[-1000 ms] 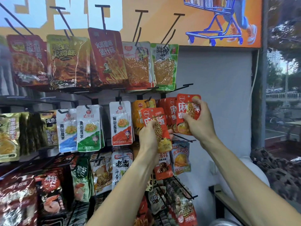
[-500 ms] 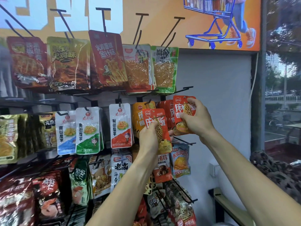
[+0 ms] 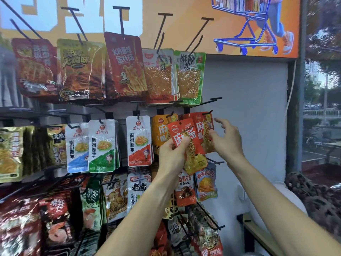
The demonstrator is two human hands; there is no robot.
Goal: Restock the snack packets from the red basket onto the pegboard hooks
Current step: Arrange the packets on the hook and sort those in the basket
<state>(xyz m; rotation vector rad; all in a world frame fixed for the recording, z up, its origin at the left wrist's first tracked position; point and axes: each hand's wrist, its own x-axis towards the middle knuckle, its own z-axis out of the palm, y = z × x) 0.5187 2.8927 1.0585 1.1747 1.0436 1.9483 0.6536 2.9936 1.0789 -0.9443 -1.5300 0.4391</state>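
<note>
The left hand (image 3: 172, 154) grips a red snack packet (image 3: 186, 143) by its lower left side, thumb across the front, holding it tilted in front of the middle row of the pegboard display. Just to its right, more red packets (image 3: 202, 130) of the same kind hang on a black hook (image 3: 207, 113); the right hand (image 3: 227, 140) is at their right edge with fingers loosely spread and relaxed, thumb and lower fingers near or touching the front hanging packet, though whether they truly touch cannot be told. An orange packet (image 3: 162, 130) hangs on the neighbouring hook to the left, then white packets (image 3: 139, 141) with red, green and blue bases. The top row carries larger pouches (image 3: 125, 65); lower rows hold more mixed packets (image 3: 205, 182). The red basket is out of view. Right of the last column of hooks the plain white wall (image 3: 249, 108) lies open, giving the right arm free room; several bare hook tips (image 3: 215, 98) jut forward near both hands, and a low wooden ledge (image 3: 258, 235) sits under the right forearm
</note>
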